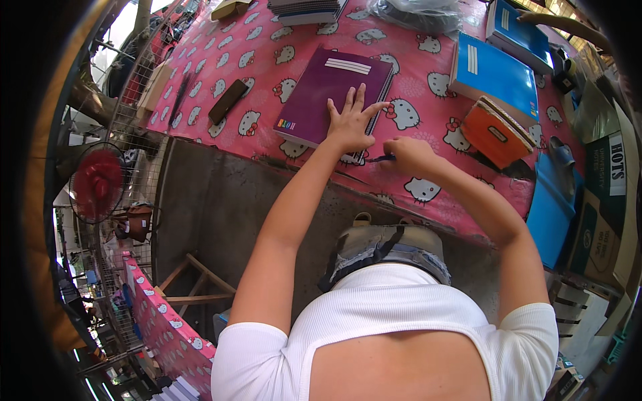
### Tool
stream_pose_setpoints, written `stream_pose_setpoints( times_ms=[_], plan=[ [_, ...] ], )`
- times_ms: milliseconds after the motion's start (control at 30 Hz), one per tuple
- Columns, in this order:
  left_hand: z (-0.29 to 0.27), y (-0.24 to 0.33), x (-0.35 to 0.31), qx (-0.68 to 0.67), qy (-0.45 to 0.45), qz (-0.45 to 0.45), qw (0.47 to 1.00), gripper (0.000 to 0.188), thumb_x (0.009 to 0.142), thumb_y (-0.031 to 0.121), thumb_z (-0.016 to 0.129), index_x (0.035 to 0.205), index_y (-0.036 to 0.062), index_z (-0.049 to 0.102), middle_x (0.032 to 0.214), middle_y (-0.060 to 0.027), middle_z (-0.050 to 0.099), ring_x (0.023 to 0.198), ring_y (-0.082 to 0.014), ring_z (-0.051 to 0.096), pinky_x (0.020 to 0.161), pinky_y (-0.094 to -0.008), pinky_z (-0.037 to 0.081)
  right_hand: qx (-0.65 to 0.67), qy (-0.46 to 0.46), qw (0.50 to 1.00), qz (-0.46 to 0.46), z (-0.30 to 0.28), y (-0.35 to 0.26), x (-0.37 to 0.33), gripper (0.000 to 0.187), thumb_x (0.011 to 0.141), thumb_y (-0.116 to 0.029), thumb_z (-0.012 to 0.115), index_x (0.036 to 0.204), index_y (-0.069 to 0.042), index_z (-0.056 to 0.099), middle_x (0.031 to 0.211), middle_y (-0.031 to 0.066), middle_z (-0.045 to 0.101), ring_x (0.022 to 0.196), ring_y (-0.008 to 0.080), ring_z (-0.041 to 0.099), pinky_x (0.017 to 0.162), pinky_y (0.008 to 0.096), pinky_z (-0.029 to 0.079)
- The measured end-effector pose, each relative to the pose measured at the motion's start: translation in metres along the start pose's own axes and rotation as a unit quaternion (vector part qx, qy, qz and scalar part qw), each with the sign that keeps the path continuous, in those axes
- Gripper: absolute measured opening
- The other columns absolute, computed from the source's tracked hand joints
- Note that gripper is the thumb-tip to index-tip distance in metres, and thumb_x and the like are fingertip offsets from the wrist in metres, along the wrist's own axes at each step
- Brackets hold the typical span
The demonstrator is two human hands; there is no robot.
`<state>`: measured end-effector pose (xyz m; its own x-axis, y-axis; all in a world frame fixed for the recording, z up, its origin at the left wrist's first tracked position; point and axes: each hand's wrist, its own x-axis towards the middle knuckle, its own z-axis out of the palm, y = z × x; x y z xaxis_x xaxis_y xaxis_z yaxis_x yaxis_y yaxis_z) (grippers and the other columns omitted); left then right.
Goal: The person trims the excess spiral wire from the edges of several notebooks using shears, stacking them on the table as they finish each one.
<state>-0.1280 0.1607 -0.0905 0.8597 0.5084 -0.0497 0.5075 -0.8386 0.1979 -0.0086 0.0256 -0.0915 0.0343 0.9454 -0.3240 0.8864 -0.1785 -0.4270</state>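
A purple notebook with a white label block lies on the pink patterned tabletop. Its wire spiral runs along the right side. My left hand rests flat on the cover with its fingers spread, near the spiral edge. Beside the notebook's near right corner, my right hand is closed round a small dark-handled tool. The tool points left toward the near end of the spiral. Most of it is hidden in my fist, so its exact kind does not show.
A dark phone lies left of the notebook. To the right are a blue notebook stack and an orange box. Another person's hand touches a farther blue stack. More notebooks and a plastic bag sit at the back.
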Motion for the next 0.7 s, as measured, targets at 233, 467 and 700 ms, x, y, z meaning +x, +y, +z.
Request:
stream_pose_setpoints(
  times_ms=[233,467,700],
  plan=[
    [-0.005,0.006,0.001,0.022,-0.035,-0.009,0.999,0.088,0.063,0.023,0.070,0.138,0.0440,0.030,0.155,-0.0109,-0.002,0.143,-0.0319,0.000,0.104,-0.0683,0.005,-0.138,0.191,0.964,-0.125,0.029,0.014,-0.005,0.045,0.074,-0.042,0.069,0.105,-0.012,0.056,0.099,0.0063,0.055,0.096,0.0245,0.056,0.081,0.0393,0.040],
    [-0.004,0.005,0.001,0.033,-0.040,-0.010,0.999,0.088,0.063,0.020,0.070,0.138,0.0450,0.030,0.155,-0.0102,-0.001,0.143,-0.0324,-0.001,0.104,-0.0683,0.005,-0.116,0.250,0.942,-0.190,0.031,0.012,0.001,0.043,0.070,-0.041,0.072,0.095,-0.009,0.060,0.090,0.0080,0.057,0.087,0.0260,0.058,0.071,0.0404,0.044],
    [-0.004,0.006,0.003,0.035,-0.041,-0.001,0.999,0.086,0.062,0.024,0.069,0.137,0.0446,0.032,0.155,-0.0108,0.000,0.143,-0.0335,-0.001,0.104,-0.0683,0.005,0.163,-0.119,0.973,0.110,-0.022,-0.005,0.018,0.048,0.073,-0.044,0.071,0.093,-0.001,0.066,0.091,0.0182,0.066,0.081,0.0314,0.065,0.069,0.0425,0.051]
  ],
)
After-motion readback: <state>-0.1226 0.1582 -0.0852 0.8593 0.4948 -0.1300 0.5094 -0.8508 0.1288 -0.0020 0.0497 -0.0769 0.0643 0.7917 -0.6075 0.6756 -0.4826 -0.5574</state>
